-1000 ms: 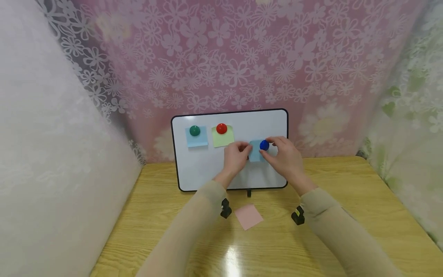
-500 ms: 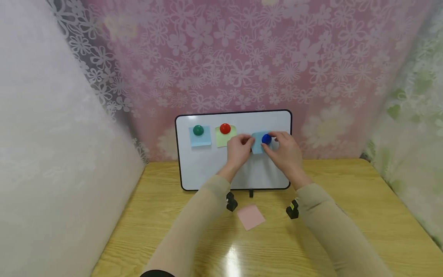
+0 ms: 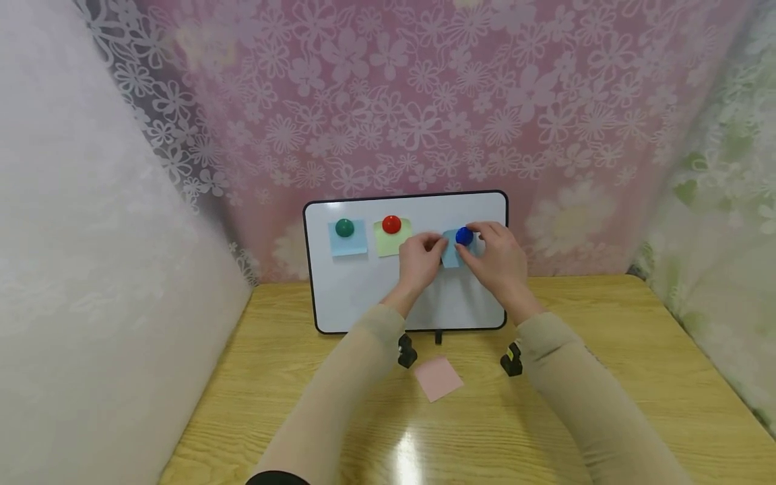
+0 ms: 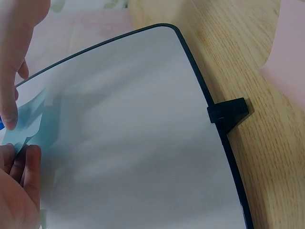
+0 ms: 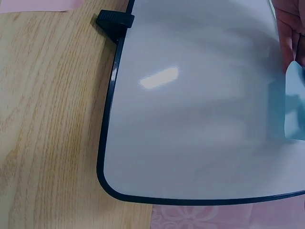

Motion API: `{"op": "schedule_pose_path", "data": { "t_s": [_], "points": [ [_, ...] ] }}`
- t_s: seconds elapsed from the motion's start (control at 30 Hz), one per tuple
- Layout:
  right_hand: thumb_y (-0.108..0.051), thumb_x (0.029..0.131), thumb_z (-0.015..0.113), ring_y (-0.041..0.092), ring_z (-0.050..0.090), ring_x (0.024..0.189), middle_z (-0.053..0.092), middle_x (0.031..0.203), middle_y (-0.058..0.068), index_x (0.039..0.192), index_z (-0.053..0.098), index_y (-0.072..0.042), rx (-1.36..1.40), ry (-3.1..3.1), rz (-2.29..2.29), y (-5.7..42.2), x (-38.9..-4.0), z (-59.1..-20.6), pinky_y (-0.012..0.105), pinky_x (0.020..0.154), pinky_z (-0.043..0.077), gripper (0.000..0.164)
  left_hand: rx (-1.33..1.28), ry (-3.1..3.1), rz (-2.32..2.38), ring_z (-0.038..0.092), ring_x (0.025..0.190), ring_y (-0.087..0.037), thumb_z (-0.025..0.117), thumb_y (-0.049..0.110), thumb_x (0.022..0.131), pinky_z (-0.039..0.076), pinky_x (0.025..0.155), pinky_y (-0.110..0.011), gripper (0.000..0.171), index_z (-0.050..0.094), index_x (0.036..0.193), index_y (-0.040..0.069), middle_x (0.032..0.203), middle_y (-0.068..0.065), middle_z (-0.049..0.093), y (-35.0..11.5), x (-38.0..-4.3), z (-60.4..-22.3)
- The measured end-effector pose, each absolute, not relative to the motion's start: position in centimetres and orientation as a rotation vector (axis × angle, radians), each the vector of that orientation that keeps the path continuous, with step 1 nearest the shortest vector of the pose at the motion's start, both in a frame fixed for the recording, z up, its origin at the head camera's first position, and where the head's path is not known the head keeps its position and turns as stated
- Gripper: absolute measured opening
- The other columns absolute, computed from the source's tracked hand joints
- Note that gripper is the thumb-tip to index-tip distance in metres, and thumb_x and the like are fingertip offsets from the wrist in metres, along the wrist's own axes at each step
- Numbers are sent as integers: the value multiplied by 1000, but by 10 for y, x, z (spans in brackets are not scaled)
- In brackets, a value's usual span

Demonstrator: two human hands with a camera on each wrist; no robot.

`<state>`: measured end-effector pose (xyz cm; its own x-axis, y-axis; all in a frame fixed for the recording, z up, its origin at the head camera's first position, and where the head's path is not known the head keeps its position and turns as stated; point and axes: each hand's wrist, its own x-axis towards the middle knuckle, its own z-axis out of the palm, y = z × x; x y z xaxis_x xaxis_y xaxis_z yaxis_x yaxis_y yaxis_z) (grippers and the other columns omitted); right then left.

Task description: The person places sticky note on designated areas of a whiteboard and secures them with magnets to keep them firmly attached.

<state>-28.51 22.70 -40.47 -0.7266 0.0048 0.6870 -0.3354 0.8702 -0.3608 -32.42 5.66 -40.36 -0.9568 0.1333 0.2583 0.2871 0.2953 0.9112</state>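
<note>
My left hand (image 3: pixel 419 261) pinches the left edge of a blue sticky note (image 3: pixel 451 254) in front of the whiteboard (image 3: pixel 364 296). In the left wrist view, the note (image 4: pixel 31 119) stands slightly off the board and bends. A round blue magnet (image 3: pixel 464 236) sits between the thumb and fingers of my right hand (image 3: pixel 500 263), over the note's upper right part. Whether the magnet touches the board cannot be seen. On the board's left half, a green magnet (image 3: pixel 344 228) holds another blue note (image 3: pixel 348 244), and a red magnet (image 3: pixel 391 224) holds a light green note (image 3: pixel 393 244).
A pink sticky note (image 3: pixel 438 378) lies on the wooden table (image 3: pixel 291 397) before the board. A black foot (image 3: pixel 438 337) sticks out under the board's lower edge. Behind the board hangs a pink floral curtain (image 3: pixel 388 121). Wrist cameras hang below both sleeves.
Both hands have moved up the board, bringing the blue note and blue magnet higher. Over the last half second they have shifted only slightly. The other notes stay put.
</note>
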Motion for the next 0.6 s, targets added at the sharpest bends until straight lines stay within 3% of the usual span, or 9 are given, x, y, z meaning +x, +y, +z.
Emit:
{"op": "schedule_pose_path", "data": {
  "t_s": [0.6],
  "points": [
    [-26,92,88,38,64,120,70,126,17,128,72,-4,229,-2344,577,228,-288,-396,55,96,57,45,-348,-2456,-1676,63,83,-16,69,24,108,58,70,-24,23,80,119,6,94,0,73,56,-328,-395]
  ]
}}
